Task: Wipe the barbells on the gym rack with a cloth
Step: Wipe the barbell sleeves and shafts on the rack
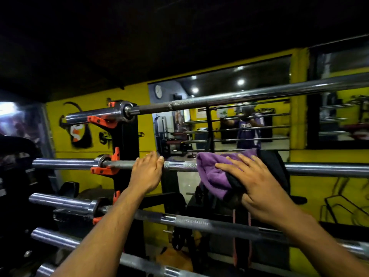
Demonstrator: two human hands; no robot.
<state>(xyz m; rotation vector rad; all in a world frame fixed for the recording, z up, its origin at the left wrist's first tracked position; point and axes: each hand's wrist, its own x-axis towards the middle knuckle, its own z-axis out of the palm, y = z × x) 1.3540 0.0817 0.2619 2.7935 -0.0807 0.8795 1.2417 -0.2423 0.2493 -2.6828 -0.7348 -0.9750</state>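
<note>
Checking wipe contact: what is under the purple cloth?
The purple cloth drapes over the second chrome barbell, pressed by the right hand. The bar's covered stretch is hidden. The left hand grips bare bar beside it.

Nothing legible — the posters reflected in the mirror are too blurred.

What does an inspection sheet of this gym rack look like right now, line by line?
Surface: black rack with orange hooks, holding horizontal barbells.
Job's things: purple cloth draped over second barbell.
Clutter: red-edged strap hanging below the cloth.
Grippers: left hand grips the second barbell; right hand presses the cloth flat against it.
Cables: nothing seen.
Surroundings: yellow wall, mirror, dark ceiling.
</note>
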